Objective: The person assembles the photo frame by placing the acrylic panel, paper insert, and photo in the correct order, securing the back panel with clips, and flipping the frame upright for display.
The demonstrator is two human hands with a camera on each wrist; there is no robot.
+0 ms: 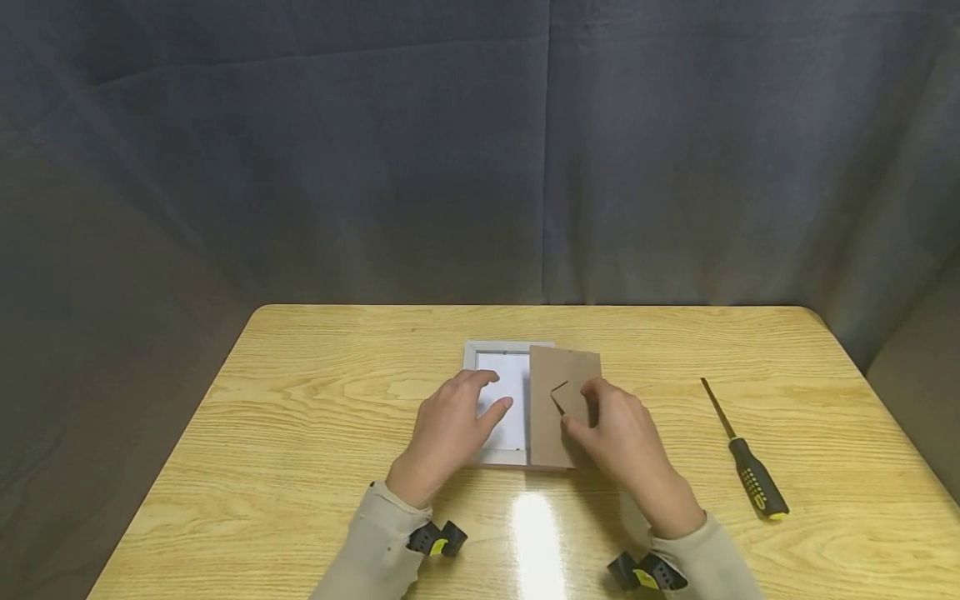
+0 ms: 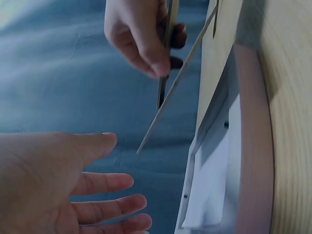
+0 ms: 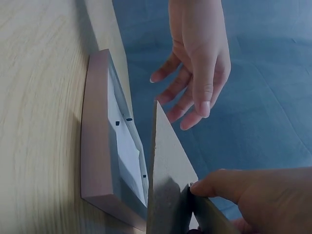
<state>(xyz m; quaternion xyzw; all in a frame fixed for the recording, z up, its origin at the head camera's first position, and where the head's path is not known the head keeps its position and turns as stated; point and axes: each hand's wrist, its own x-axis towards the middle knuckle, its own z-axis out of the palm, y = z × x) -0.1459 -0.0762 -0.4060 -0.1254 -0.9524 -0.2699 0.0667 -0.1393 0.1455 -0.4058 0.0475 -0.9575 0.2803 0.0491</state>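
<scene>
A dark curtain (image 1: 375, 167) hangs behind the pale wood-grain counter (image 1: 315, 400). Near the counter's middle lies a picture frame (image 3: 95, 136), back side up; it looks rigid and fairly light, and its outer side walls should give the safest hold. A thin brown backing board (image 1: 547, 433) slants over the frame's right part, with its near edge raised clear in the left wrist view. The board seems light and stiff, probably dry rather than slippery, with corners that could chip or bend; opposite edges would make a steadier hold than a single point. Inside the frame a white sheet (image 1: 513, 433) shows, likely thin and easily creased, so best touched only at its margin. To the right, well apart, a screwdriver (image 1: 750, 471) rests with its black handle toward the person. Of the hands, the left hand (image 1: 453, 417) hovers over the frame, thumb and fingers spread, holding nothing; the right hand (image 1: 622, 425) pinches the narrow stand leg (image 2: 171, 29) on the board. That leg offers a handy grip but may swing at its joint. Smallest are the dark tabs (image 3: 129, 119) along the frame's inner edge, probably thin and able to snag paper.
</scene>
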